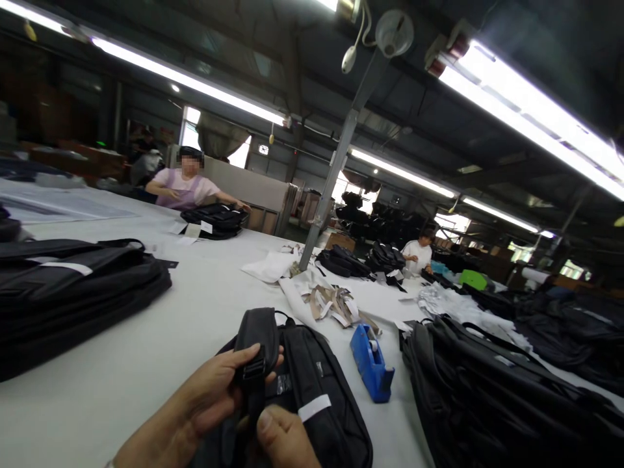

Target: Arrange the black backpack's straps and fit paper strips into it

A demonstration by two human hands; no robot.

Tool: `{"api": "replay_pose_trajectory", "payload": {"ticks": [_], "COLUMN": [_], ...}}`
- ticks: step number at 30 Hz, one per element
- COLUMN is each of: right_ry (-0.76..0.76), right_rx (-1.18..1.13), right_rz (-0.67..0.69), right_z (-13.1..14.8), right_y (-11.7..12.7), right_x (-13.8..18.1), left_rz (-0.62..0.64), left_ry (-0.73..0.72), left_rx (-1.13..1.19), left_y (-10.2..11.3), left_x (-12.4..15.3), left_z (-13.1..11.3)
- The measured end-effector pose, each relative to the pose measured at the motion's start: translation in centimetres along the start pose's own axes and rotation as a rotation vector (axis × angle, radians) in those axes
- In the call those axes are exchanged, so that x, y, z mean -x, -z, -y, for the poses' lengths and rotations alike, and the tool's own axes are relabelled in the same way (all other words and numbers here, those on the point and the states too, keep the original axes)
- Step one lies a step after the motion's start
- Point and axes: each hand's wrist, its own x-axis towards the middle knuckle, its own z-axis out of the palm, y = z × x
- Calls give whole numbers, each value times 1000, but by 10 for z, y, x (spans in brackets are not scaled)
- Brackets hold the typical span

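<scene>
A black bag (316,383) with a white strip on its front lies on the white table (146,351) at the bottom middle. My left hand (214,393) is closed round the bag's black padded strap (257,338), thumb over the strap's buckle. My right hand (285,439) comes up from the bottom edge with its thumb pressed against the strap's lower part; its other fingers are out of view.
A blue tape dispenser (371,364) sits just right of the bag. Stacks of black bags lie at left (73,286) and right (487,396). Paper tags (331,302) lie by a slanted metal pole (331,172). Two people work at the far side.
</scene>
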Motion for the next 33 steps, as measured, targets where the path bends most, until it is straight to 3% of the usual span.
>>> {"api": "replay_pose_trajectory", "payload": {"ticks": [2,5,8,11,15,19,24,29,33], "right_ry": [21,-133,-265,-234,-214,-284,-210,-263,-213], "right_rx": [-68,-241,-248,-155,-83,-108,-125,-108,-71], "right_rz": [-15,-49,-163,-217,-122,-113,-162,-124,-126], "right_z": [10,9,10,27,43,37,43,34,32], "right_y": [-2,-9,-17,-18,-15,-21,-23,-18,-22], "right_x": [-4,-5,-10,-19,-22,-17,-28,-27,-31], "left_rz": [-14,-45,-44,1,-15,-2,-91,-92,-105], "left_ry": [-19,-47,-55,-75,-114,-193,-189,-238,-201], "left_rx": [3,22,29,7,1,10,26,54,56], "left_y": [1,3,2,2,6,3,0,5,-2], "left_x": [0,-2,-2,-1,-3,-7,-11,-9,-2], "left_z": [-2,2,11,16,10,9,16,2,5]}}
